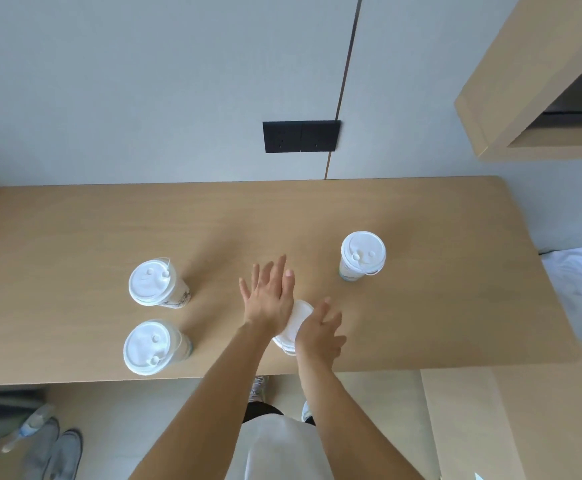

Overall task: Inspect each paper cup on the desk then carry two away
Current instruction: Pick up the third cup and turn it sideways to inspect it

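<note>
Four white-lidded paper cups are on the wooden desk (pixel 421 306). Two stand at the left, one behind (pixel 152 282) and one in front (pixel 149 346). A third cup (pixel 362 254) stands at the back right. The fourth cup (pixel 296 325) is near the front edge between my hands and looks tilted. My right hand (pixel 320 332) wraps its right side and covers part of the lid. My left hand (pixel 270 299) lies flat against its left side with the fingers spread. The cup's body is hidden by my hands.
The desk backs onto a grey wall with a black socket plate (pixel 301 136). A wooden shelf unit (pixel 511 98) hangs at the upper right. White bedding (pixel 580 289) lies past the desk's right end. Shoes (pixel 57 452) and a plastic bottle (pixel 27 427) are on the floor at the lower left.
</note>
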`<state>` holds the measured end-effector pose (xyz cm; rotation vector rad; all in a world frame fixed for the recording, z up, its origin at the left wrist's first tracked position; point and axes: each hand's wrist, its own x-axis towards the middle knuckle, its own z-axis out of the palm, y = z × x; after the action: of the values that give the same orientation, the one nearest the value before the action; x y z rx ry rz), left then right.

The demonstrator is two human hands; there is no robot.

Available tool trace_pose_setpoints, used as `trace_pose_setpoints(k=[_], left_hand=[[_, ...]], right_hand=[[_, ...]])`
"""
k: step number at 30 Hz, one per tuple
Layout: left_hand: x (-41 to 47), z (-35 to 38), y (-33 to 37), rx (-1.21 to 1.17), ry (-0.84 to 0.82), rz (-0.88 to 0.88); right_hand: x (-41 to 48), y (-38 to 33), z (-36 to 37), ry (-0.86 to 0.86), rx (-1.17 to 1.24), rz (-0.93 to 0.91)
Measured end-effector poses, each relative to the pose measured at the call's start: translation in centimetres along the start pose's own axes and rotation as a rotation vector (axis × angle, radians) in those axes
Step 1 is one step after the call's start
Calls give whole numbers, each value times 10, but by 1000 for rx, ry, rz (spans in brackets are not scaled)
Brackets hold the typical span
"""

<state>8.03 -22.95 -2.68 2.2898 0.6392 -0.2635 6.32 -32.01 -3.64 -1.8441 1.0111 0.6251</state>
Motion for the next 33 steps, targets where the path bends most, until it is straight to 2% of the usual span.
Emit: trace_pose_setpoints(k=[3,6,8,11,15,18,23,27,31,33], left_hand=[[11,-9,4,107,3,223],[10,-14,6,184,70,315],[1,-16,10,165,127,257],[-11,-11,6,103,183,18],[-24,5,-8,138,48,-239],[-25,8,-7,72,-29,-336],[-23,9,-4,58,28,-340],[-21,8,-5,40,11,-323],[-12,-1,-5,99,-22,-189],[-5,-7,-7,149,-34,-63]], right_hand=[[-6,0,0,-43,121,159],[-3,-4,-6,-60,98,169],[2,-7,-12,-45,39,103],[12,-17,-14,-53,-67,-103],[20,-31,1,-54,-226,-363],[20,-29,8,1,-304,-445],[28,-23,12,69,-372,-544],[32,-21,17,112,-347,-549],[24,-20,22,160,-199,-513],[17,-15,23,154,-32,-401]])
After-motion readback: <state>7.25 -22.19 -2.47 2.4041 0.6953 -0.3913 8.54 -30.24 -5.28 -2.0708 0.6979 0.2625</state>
